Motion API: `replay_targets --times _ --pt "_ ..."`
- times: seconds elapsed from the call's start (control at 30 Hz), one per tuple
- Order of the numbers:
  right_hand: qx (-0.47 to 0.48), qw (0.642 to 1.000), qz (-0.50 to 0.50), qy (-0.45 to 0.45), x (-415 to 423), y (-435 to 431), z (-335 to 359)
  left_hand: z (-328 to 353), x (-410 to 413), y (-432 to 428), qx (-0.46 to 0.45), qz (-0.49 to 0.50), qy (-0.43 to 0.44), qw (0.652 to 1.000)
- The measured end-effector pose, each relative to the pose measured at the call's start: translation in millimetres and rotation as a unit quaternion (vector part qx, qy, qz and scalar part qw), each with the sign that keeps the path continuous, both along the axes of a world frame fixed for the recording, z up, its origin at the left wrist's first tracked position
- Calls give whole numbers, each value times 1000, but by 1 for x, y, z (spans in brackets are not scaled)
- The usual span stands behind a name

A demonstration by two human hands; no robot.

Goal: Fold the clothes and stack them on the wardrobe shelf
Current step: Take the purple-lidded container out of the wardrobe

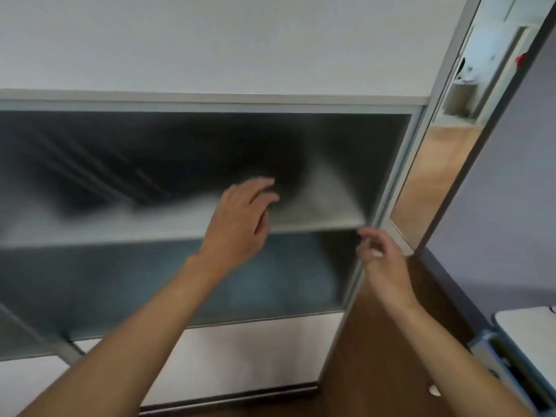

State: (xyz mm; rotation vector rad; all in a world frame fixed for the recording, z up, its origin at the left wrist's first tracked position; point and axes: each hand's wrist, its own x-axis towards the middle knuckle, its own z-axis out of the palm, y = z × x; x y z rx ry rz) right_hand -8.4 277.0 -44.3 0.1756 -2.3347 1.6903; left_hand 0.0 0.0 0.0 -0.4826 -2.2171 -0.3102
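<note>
Before the grey wardrobe (397,164) with its pale metal frame, both bare arms reach up and forward. Whole frame blurred, detail soft. Left hand (240,218) hangs in front of the light grey wardrobe shelf (316,219), fingers (264,183) spread loosely and pointing into the compartment above it; nothing held, and whether the palm touches the shelf edge cannot be told. Right hand (380,257) is lower and to the right, just beside the vertical frame post at the shelf's right end, fingers curled in a narrow, relaxed pinch with nothing visibly between them. Dark mass of clothes (180,164) lies on the shelf, filling the left and middle of the upper compartment, smeared into black and grey streaks; single garments and folds cannot be made out. Right end of the shelf shows bare pale surface. Lower compartment holds a dim blue-grey shape (270,284), too blurred to identify. Below it, white lower panel (240,356) of the wardrobe. To the right, a narrow tilted mirror strip (445,152) reflects wooden flooring and pale room fittings. Dark brown wood floor (376,356) runs beneath the right forearm; a white-topped, blue-edged object (526,329) sits at the lower right corner.
</note>
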Motion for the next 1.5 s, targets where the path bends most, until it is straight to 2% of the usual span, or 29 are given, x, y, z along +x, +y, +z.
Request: replay_targets --times 0.07,0.13,0.2,0.27,0.37,0.47,0.57,0.87,1.0,1.23,1.5 --pt "-17 997 -60 35 -31 10 12 19 -31 12 -96 27 55 993" --pt "-85 991 -98 43 -63 16 28 31 -62 17 -167 76 45 982" --pt "-138 982 -120 47 -90 20 29 15 -81 19 -206 129 36 969" --pt "-147 981 -123 38 -110 24 24 -6 -95 16 -214 175 57 959" --pt "-145 983 -112 7 -135 18 17 -15 -112 17 -210 189 95 955" --pt "-143 977 -156 -3 -141 3 13 -21 -120 17 -206 185 121 953" --pt "-173 965 -199 -3 -140 -5 13 -18 -123 17 -201 169 120 957" --pt "-201 956 -215 11 -134 -31 9 -17 -108 -21 -234 129 133 954" --pt "-202 957 -209 26 -122 -64 5 -20 -97 -56 -243 126 123 954" --pt "-213 967 -135 25 -82 -138 0 -21 -62 -133 -248 180 77 949" --pt "-155 987 -39 15 -43 -217 0 -25 -6 -187 -152 290 -35 944"
